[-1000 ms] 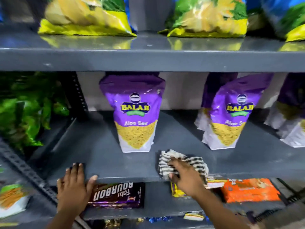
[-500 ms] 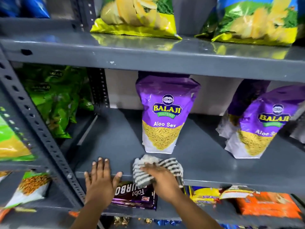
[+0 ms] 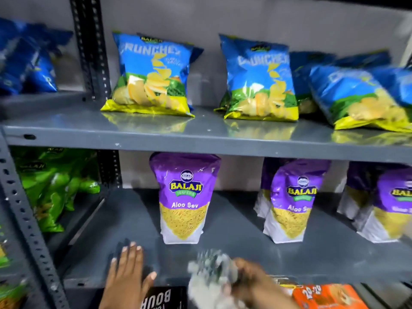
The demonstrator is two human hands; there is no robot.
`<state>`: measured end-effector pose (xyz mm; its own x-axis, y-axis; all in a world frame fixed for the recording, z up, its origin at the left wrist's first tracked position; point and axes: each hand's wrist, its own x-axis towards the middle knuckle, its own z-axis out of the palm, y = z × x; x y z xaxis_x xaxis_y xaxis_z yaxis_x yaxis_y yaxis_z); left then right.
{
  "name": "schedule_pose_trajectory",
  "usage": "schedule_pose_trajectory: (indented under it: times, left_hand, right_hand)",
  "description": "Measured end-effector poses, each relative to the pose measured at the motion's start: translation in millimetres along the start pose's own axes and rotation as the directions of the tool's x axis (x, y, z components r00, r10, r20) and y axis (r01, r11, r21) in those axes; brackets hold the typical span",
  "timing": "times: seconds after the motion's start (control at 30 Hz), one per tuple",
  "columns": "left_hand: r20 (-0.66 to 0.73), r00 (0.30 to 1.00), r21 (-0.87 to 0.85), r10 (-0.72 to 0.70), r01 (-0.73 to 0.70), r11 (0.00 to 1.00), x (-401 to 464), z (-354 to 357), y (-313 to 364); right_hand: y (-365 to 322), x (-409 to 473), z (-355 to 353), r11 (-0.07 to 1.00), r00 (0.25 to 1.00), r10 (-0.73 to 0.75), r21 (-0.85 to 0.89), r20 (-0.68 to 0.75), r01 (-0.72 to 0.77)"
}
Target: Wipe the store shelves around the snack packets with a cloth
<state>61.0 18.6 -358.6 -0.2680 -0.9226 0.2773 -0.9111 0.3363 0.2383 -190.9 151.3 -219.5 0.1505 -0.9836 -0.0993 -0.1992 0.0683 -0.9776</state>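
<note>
The fingers [image 3: 131,249] of the left hand [image 3: 127,273] are spread flat, a little apart, and press on the front edge of the middle shelf [image 3: 234,259] near its left corner; they hold nothing. The fingers of the right hand [image 3: 249,279] are closed around a bunched cloth [image 3: 209,273], pale with dark stripes. The cloth is blurred, so I cannot tell exactly how it is folded. It sits at the front edge of the same shelf, partly hanging over it, just in front of the nearest purple packet [image 3: 184,197].

This purple packet stands upright in the middle of the shelf, well apart from the second purple packet [image 3: 292,201] to the right. More purple packets stand toward the right edge. Behind the left upright, green packets [image 3: 53,188] lie in the next bay.

On the top shelf [image 3: 200,134], blue packets [image 3: 151,74] stand in a row, and their colours are reflected in the metal.

I judge that the work is at the front strip of the middle shelf. The bare places between and behind the purple packets probably need the cloth, and the top shelf also, but the pictures do not show which parts are already clean. Below, a dark biscuit pack [image 3: 160,297] and an orange pack [image 3: 323,296] lie on the lower shelf.
</note>
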Motion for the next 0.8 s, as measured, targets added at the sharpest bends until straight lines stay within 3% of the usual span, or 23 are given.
schedule_pose_trajectory:
  times: [0.07,0.1,0.13,0.2,0.27,0.3,0.33,0.37,0.4,0.43,0.47,0.5,0.57,0.7,0.77,0.8]
  left_hand:
    - [-0.066,0.99,0.007,0.126,-0.126,0.992,14,-22,28]
    - [-0.118,0.979,0.039,0.168,-0.164,0.986,23,-35,46]
    - [-0.199,0.955,0.085,0.221,-0.208,0.974,33,-45,60]
    - [-0.311,0.907,0.145,0.284,-0.25,0.957,46,-69,87]
    - [-0.401,0.85,0.195,0.342,-0.285,0.938,55,-89,109]
    - [-0.421,0.835,0.205,0.354,-0.293,0.934,58,-99,118]
    - [-0.436,0.826,0.204,0.357,-0.296,0.933,62,-108,126]
    - [-0.46,0.811,0.212,0.362,-0.296,0.931,65,-116,133]
    - [-0.476,0.8,0.207,0.364,-0.3,0.931,67,-123,138]
    - [-0.488,0.794,0.2,0.362,-0.302,0.932,68,-129,142]
    - [-0.505,0.784,0.205,0.36,-0.296,0.933,68,-135,144]
    - [-0.514,0.781,0.201,0.356,-0.293,0.935,68,-140,146]
    - [-0.54,0.769,0.214,0.343,-0.269,0.939,70,-150,147]
    - [-0.564,0.754,0.205,0.337,-0.267,0.942,71,-167,143]
    - [-0.599,0.724,0.195,0.343,-0.283,0.939,73,-180,145]
    - [-0.611,0.716,0.184,0.337,-0.286,0.94,73,-186,147]
  right_hand:
    - [-60,-23,-31,0.988,0.95,-0.146,0.013,-0.278,0.155]
    - [-97,-32,-48,0.952,0.864,-0.284,-0.013,-0.414,0.307]
    - [-133,-39,-62,0.897,0.751,-0.411,-0.082,-0.518,0.434]
    - [-188,-36,-83,0.741,0.438,-0.634,-0.337,-0.637,0.582]
    - [-224,-16,-88,0.613,0.17,-0.769,-0.634,-0.617,0.472]
    - [-235,0,-86,0.572,0.125,-0.811,-0.73,-0.571,0.373]
    - [-241,17,-83,0.531,0.181,-0.847,-0.806,-0.5,0.262]
    - [-242,35,-82,0.481,0.333,-0.849,-0.86,-0.41,0.169]
    - [-238,52,-79,0.423,0.553,-0.777,-0.9,-0.3,0.106]
    - [-231,67,-74,0.366,0.758,-0.628,-0.927,-0.178,0.086]
    - [-224,78,-69,0.32,0.881,-0.467,-0.944,-0.079,0.085]
    - [-218,85,-64,0.292,0.933,-0.359,-0.953,-0.028,0.084]
    - [-214,92,-56,0.244,0.938,-0.345,-0.968,-0.028,0.06]
    - [-215,88,-55,0.302,0.928,-0.366,-0.952,-0.073,0.044]
    - [-217,79,-54,0.393,0.868,-0.49,-0.908,-0.075,0.143]
    - [-219,74,-53,0.492,0.809,-0.576,-0.84,-0.116,0.23]
